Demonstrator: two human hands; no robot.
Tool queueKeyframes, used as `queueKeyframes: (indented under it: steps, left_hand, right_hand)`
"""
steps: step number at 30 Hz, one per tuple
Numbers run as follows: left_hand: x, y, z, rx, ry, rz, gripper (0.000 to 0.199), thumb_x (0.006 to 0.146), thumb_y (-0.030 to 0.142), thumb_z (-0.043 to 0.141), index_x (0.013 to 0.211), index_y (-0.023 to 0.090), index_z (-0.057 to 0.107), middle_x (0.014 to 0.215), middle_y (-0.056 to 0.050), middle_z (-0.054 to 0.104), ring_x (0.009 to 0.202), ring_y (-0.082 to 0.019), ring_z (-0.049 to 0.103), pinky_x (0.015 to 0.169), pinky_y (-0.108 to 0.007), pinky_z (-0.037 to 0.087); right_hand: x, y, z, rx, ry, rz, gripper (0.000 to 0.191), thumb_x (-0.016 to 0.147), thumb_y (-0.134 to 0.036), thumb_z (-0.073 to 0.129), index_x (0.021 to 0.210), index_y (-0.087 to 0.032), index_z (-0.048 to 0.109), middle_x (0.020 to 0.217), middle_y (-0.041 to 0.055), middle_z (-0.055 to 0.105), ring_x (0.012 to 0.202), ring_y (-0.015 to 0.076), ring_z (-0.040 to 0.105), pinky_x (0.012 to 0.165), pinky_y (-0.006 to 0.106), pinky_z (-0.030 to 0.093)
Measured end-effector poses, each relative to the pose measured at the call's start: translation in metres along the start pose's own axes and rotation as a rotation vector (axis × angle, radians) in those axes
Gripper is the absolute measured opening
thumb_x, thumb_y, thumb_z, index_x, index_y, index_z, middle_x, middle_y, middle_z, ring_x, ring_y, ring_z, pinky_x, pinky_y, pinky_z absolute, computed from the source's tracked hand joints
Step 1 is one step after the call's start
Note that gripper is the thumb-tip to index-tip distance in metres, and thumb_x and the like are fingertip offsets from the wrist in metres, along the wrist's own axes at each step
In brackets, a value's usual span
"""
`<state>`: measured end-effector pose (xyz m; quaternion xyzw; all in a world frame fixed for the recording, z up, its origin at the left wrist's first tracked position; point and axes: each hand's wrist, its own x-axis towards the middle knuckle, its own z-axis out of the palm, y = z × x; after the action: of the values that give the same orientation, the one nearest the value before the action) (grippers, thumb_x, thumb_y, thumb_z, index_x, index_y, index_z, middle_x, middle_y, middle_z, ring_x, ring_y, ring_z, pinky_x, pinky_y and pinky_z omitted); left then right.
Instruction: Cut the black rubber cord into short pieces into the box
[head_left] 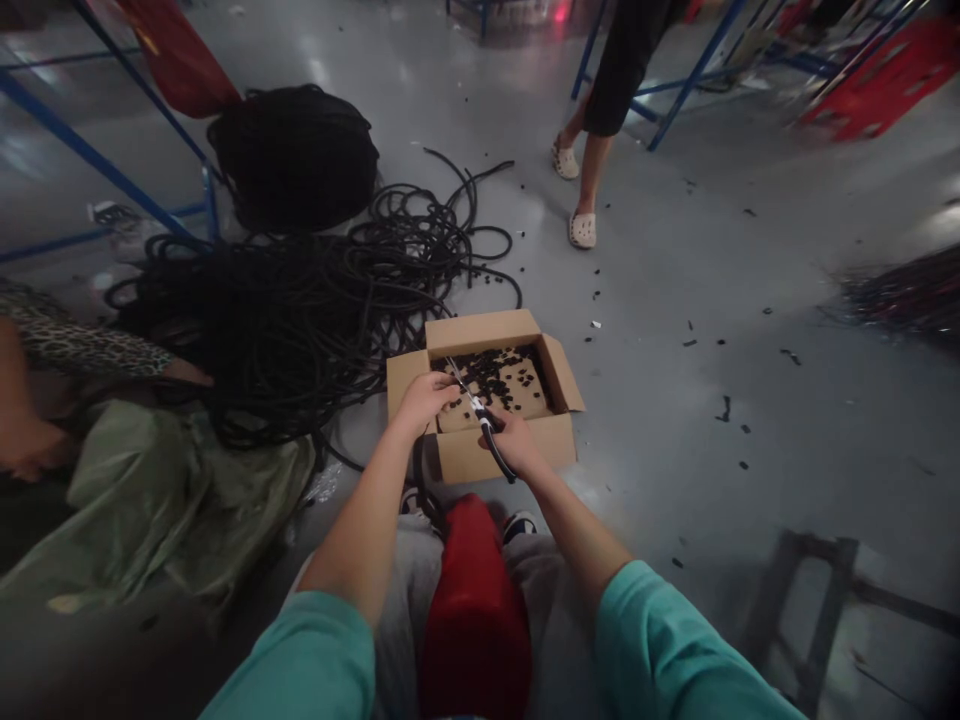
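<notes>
An open cardboard box (506, 450) sits on the floor in front of my knees, with many small black pieces (491, 372) scattered inside. My right hand (514, 438) is wrapped round the black handles of a long-nosed pliers-like tool (491, 440), whose metal tips point up and left over the box. At the box's left side, my left hand (429, 400) is closed, its fingertips beside the tool's jaws; what it pinches is too small to make out. A dark strap or tube hangs below that hand, by the box's near left corner.
Tangled black tubing (285, 320) and a black coil (296, 160) lie at the left, near another person's hand (34, 445) and a green sheet (150, 500). Someone in pale clogs (582, 229) stands beyond the box. A red object (474, 610) is between my legs.
</notes>
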<state>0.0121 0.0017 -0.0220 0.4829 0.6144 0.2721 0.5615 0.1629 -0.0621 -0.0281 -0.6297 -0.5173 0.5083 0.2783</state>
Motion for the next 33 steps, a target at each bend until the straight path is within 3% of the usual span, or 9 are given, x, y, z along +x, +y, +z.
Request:
queueKeyframes:
  steps: [8, 12, 16, 20, 27, 33]
  left_hand:
    - [0.005, -0.011, 0.004, 0.015, 0.094, 0.013, 0.011, 0.062, 0.017, 0.06, 0.071, 0.012, 0.055, 0.047, 0.005, 0.049, 0.039, -0.006, 0.042, 0.043, -0.019, 0.031]
    - [0.005, -0.008, 0.003, -0.085, 0.15, -0.031, 0.013, 0.062, 0.011, 0.059, 0.073, 0.012, 0.053, 0.049, 0.005, 0.05, 0.04, -0.006, 0.043, 0.042, -0.019, 0.032]
    - [0.0, 0.002, 0.001, -0.287, 0.079, -0.077, 0.019, 0.06, 0.003, 0.055, 0.077, 0.011, 0.053, 0.053, 0.004, 0.053, 0.042, -0.005, 0.046, 0.045, -0.019, 0.035]
    - [-0.006, 0.01, -0.002, -0.437, 0.017, -0.088, 0.03, 0.059, 0.007, 0.06, 0.088, 0.013, 0.053, 0.055, 0.004, 0.055, 0.042, -0.007, 0.05, 0.045, -0.021, 0.039]
    - [-0.003, 0.002, -0.002, -0.395, 0.057, -0.063, 0.024, 0.057, 0.013, 0.068, 0.07, 0.011, 0.049, 0.047, 0.003, 0.055, 0.042, -0.007, 0.05, 0.045, -0.02, 0.038]
    - [-0.002, -0.001, -0.001, -0.347, -0.002, -0.058, 0.026, 0.052, 0.015, 0.072, 0.068, 0.011, 0.051, 0.046, 0.003, 0.054, 0.04, -0.007, 0.049, 0.045, -0.02, 0.036]
  right_hand:
    - [0.002, 0.003, 0.001, 0.076, -0.027, 0.09, 0.026, 0.048, -0.015, 0.052, 0.073, -0.015, 0.059, 0.057, -0.0055, 0.04, 0.053, 0.0081, 0.036, 0.049, 0.02, 0.026]
    - [0.004, 0.008, 0.001, 0.106, -0.029, 0.143, 0.03, 0.049, -0.016, 0.053, 0.078, -0.016, 0.061, 0.052, -0.0062, 0.039, 0.048, 0.0071, 0.035, 0.046, 0.02, 0.025]
    - [0.005, 0.012, -0.002, 0.217, -0.028, 0.215, 0.039, 0.049, -0.018, 0.054, 0.088, -0.016, 0.06, 0.05, -0.0071, 0.039, 0.044, 0.0067, 0.035, 0.043, 0.02, 0.026]
    - [0.004, 0.011, -0.006, 0.355, -0.086, 0.23, 0.051, 0.049, -0.018, 0.054, 0.1, -0.016, 0.057, 0.053, -0.007, 0.041, 0.044, 0.0066, 0.035, 0.043, 0.02, 0.027]
    - [0.003, 0.008, -0.008, 0.346, -0.233, 0.174, 0.055, 0.047, -0.014, 0.055, 0.102, -0.017, 0.058, 0.059, -0.0053, 0.049, 0.054, 0.0076, 0.038, 0.05, 0.02, 0.029]
    - [0.003, 0.009, -0.008, 0.331, -0.25, 0.149, 0.058, 0.049, -0.013, 0.055, 0.107, -0.016, 0.056, 0.059, -0.0058, 0.05, 0.053, 0.0076, 0.038, 0.053, 0.021, 0.029]
